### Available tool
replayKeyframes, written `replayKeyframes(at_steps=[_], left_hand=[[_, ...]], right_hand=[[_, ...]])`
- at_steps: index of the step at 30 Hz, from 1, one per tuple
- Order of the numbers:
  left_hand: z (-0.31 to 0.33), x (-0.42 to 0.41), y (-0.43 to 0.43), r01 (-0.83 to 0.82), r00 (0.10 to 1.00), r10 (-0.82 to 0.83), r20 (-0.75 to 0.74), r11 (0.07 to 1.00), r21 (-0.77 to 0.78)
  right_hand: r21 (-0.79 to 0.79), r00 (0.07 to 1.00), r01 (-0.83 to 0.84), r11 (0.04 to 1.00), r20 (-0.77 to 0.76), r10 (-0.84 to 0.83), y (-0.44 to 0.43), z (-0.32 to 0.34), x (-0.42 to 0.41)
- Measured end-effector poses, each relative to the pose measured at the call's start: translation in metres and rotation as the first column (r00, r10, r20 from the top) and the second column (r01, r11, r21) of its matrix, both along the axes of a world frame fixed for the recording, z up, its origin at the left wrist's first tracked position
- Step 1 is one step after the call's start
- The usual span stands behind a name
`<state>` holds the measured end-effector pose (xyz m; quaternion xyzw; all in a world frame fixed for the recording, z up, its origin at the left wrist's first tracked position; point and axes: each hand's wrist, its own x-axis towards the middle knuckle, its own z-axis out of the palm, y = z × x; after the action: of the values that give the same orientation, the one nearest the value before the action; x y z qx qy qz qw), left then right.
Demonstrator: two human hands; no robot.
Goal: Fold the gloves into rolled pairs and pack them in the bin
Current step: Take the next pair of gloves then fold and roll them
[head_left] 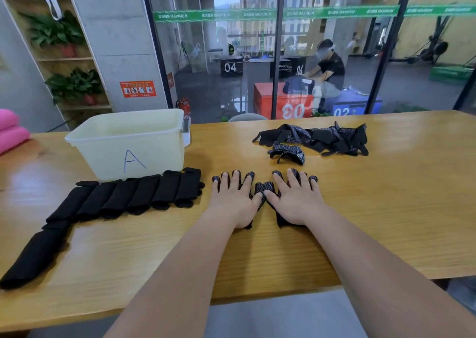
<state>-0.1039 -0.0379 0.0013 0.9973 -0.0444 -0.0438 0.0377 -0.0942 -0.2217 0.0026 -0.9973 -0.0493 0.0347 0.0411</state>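
Black gloves [260,187]: flat pair, near front edge of tabletop [386,209].
Left hand [233,198]: fingers straight, pressing one glove.
Right hand [296,200]: same, other glove.
Bin [103,157]: toward back-left corner.

Both forearms reach forward, roughly parallel, palms down. Left hand [233,198] flat, fingers straight and spread. Right hand [296,198] same, mirrored just beside it. Thumbs angle inward, tips nearly touching. Neither hand grips anything.
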Motion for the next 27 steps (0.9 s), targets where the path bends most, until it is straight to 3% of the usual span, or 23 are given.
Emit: replayKeyframes(at_steps=[9,12,16,19,23,27], left_hand=[[-0.004,-0.035,-0.002,0.010,1.000,-0.010,0.008,1.000,-0.011],[-0.006,-0.046,-0.002,-0.005,0.991,0.022,0.133,0.992,-0.125],[-0.003,-0.056,0.005,0.120,0.910,0.055,0.410,0.913,-0.389],[-0.001,-0.063,0.010,0.198,0.905,0.034,0.423,0.849,-0.491],[-0.001,-0.069,0.004,0.220,0.917,-0.083,0.391,0.922,-0.319],[-0.001,-0.066,0.006,0.211,0.924,-0.062,0.379,0.905,-0.368]], right_hand=[[-0.016,0.998,-0.056,0.998,0.018,0.057,-0.020,-0.008,-0.035],[0.035,0.995,-0.058,0.998,0.083,0.055,-0.020,-0.010,-0.043],[0.302,0.929,-0.127,0.945,0.369,0.007,-0.028,-0.007,-0.054],[0.512,0.851,-0.230,0.828,0.519,-0.084,-0.034,-0.001,-0.062],[0.359,0.897,-0.219,0.907,0.441,0.042,-0.031,-0.005,-0.065],[0.309,0.907,-0.230,0.923,0.413,0.088,-0.030,-0.005,-0.062]])
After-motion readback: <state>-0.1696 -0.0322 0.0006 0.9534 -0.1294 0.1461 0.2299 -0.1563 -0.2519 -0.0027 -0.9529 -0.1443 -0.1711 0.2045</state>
